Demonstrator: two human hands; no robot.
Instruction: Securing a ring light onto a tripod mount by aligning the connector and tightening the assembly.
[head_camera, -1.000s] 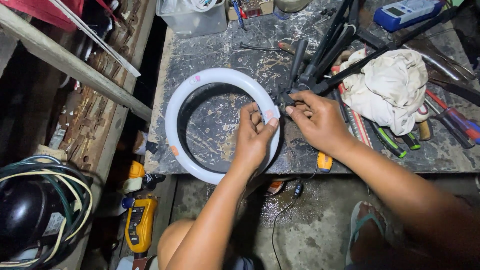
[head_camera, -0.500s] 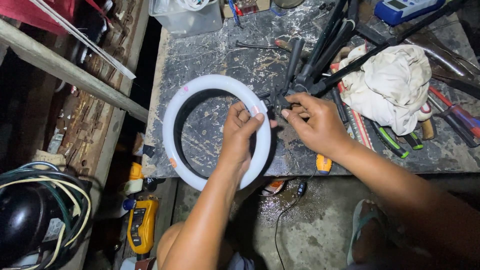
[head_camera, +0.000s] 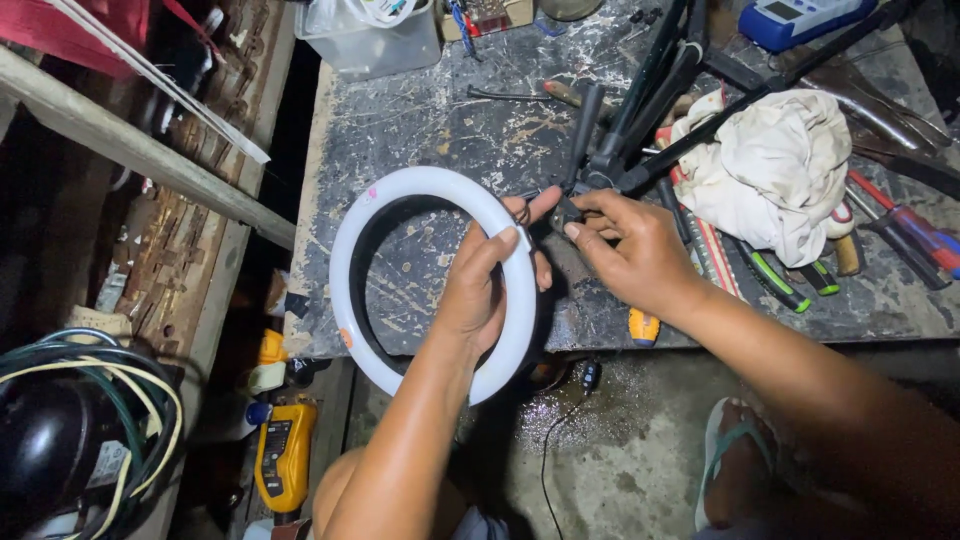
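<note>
- Head view, versus half a second ago: white ring light (head_camera: 400, 200) sits in the same spot on the bench, both hands at its right side as before; left thumb now reaches further toward the black joint.
- Left hand (head_camera: 487, 285): closed around the ring's right edge, fingers wrapped over the white tube, palm across it, thumb tip stretched right to the mount.
- Right hand (head_camera: 630, 250): fingers pressed together, pinching the small black mount piece (head_camera: 566, 212) where ring meets stand; thumb and forefinger on it, just beside the left thumb.
- Ring light: lying flat, partly overhanging the near edge of the paint-spattered workbench (head_camera: 420, 120).
- Black tripod legs (head_camera: 650, 90): folded, running up and right from the mount across the bench.
- Crumpled white rag (head_camera: 775, 170) right of the right hand, over screwdrivers (head_camera: 900, 225) and green-handled pliers (head_camera: 770, 280).
- Clear plastic tub (head_camera: 370, 40) at the bench's far left corner.
- Below, left: yellow multimeter (head_camera: 283, 450) on the floor; coiled cables (head_camera: 90, 400) further left.
- Sandalled foot (head_camera: 740, 470) on wet concrete under the right forearm.
</note>
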